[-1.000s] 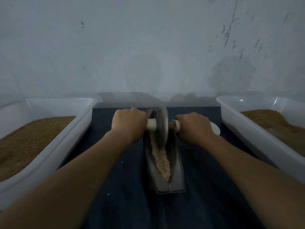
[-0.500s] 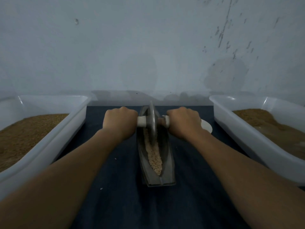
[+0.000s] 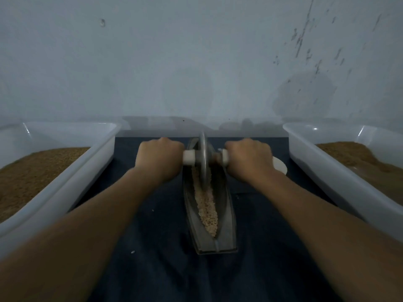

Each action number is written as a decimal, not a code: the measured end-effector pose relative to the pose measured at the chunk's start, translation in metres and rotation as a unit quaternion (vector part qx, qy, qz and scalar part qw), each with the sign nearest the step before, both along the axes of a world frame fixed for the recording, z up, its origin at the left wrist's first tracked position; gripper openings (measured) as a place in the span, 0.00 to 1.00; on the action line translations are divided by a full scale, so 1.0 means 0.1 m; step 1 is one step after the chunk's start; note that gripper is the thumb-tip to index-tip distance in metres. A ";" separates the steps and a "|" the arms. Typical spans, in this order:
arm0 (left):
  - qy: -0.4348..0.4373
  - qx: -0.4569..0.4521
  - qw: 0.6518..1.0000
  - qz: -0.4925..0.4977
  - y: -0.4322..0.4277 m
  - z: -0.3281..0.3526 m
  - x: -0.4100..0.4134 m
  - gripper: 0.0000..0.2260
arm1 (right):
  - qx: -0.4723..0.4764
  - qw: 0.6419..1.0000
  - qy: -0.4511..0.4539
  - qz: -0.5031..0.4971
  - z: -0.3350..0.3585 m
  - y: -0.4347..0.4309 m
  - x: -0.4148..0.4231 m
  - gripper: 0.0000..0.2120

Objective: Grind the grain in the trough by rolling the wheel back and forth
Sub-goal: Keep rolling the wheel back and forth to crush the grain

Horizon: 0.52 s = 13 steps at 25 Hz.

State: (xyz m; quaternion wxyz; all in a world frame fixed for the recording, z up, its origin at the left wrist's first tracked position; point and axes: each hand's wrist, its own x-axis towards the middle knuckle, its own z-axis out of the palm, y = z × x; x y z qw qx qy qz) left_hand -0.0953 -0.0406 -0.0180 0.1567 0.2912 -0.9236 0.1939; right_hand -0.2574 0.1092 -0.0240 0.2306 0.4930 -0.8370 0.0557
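Closest to you, a dark cloth [image 3: 152, 275] lies under everything. It likely stops the trough from sliding. The trough [image 3: 225, 219] sits on the cloth with its long way pointing away from you, so you can push and pull straight. Its near end lies well back from your fingers, toward your body. The grain [image 3: 207, 208] lies in a pale line down the middle groove, from the near tip up to the wheel. That is right where the wheel's edge runs.

Farther out, the wheel [image 3: 202, 149] stands upright in the groove between your two fists, near the trough's far end. Your left hand [image 3: 159, 158] wraps round the left handle [image 3: 189, 157]. Your right hand [image 3: 248, 158] wraps round the right handle [image 3: 224, 156]. All your fingers are curled tight on the handles. A hand on each side likely stops the wheel from tipping.

Outside your left fingers sits the left tub [image 3: 87, 182], with brown meal in it. Outside your right fingers sits the right tub [image 3: 327, 184], with brown meal too. Just past your right knuckles peeks a small white round thing [image 3: 280, 167]. I cannot tell what it is. Behind it all stands a gray wall [image 3: 196, 62].
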 end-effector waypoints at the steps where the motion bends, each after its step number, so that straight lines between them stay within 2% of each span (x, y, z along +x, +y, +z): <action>1: -0.011 0.022 1.000 0.006 -0.04 0.07 -0.10 0.07 | 0.027 0.998 -0.048 -0.016 0.09 -0.11 -0.05 0.08; 3: -0.032 0.021 0.999 0.003 -0.02 0.15 -0.12 0.09 | 0.049 0.995 -0.090 -0.020 0.14 -0.12 -0.07 0.08; 4: -0.035 0.021 0.999 -0.007 0.04 0.14 -0.02 0.08 | 0.043 0.996 -0.072 -0.013 0.10 -0.01 -0.03 0.06; 6: 0.001 -0.029 0.998 -0.050 0.17 -0.03 0.30 0.07 | -0.003 1.000 0.016 0.020 -0.11 0.34 0.14 0.13; 7: 0.018 -0.060 0.995 -0.078 0.26 -0.08 0.47 0.10 | -0.033 0.997 0.060 0.034 -0.17 0.53 0.25 0.17; 9: 0.057 -0.106 0.984 -0.136 0.31 -0.07 0.63 0.16 | -0.075 0.989 0.113 0.053 -0.17 0.75 0.30 0.20; 11: 0.039 -0.108 0.987 -0.117 0.27 -0.08 0.52 0.12 | -0.045 0.993 0.102 0.027 -0.16 0.69 0.27 0.20; 13: 0.001 -0.046 0.998 -0.043 0.15 -0.10 0.25 0.06 | -0.013 0.999 0.040 -0.012 -0.14 0.39 0.21 0.15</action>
